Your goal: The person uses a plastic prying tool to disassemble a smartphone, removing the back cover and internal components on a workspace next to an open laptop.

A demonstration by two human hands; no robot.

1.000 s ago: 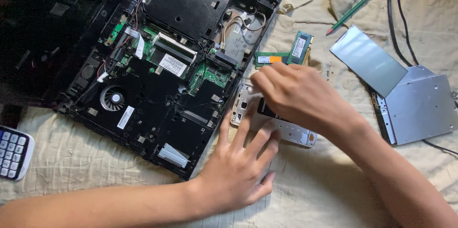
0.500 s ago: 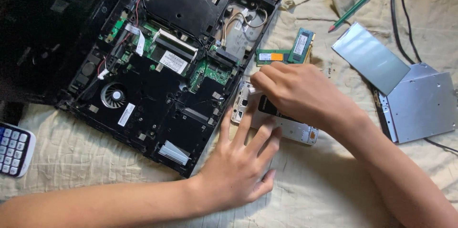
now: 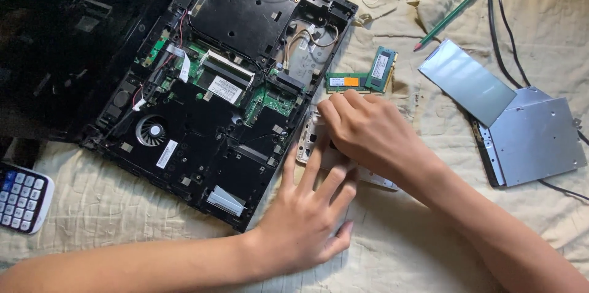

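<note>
Wrinkled cream quilt covers the bed under everything. At far left a calculator (image 3: 21, 198) with rounded keys peeks in, then the opened laptop (image 3: 208, 84), black plastic with green boards, a round fan and thin wires exposed. The left hand (image 3: 307, 219) lies flat beside it, fingers (image 3: 319, 173) spread, tips pressing down on a small pale metal bracket (image 3: 310, 139) just off the laptop's edge. The right hand (image 3: 368, 133) covers the bracket's middle, fingers curled and close together; whether they pinch anything under there I cannot tell. It looks like the step of steadying and working the bracket loose, which likely calls for a firm hold and small careful pulls. Above lie two green memory sticks (image 3: 365, 78), flat and rectangular, then a green pencil (image 3: 454, 14), and at right a grey, smooth-metal drive (image 3: 527, 133).
</note>
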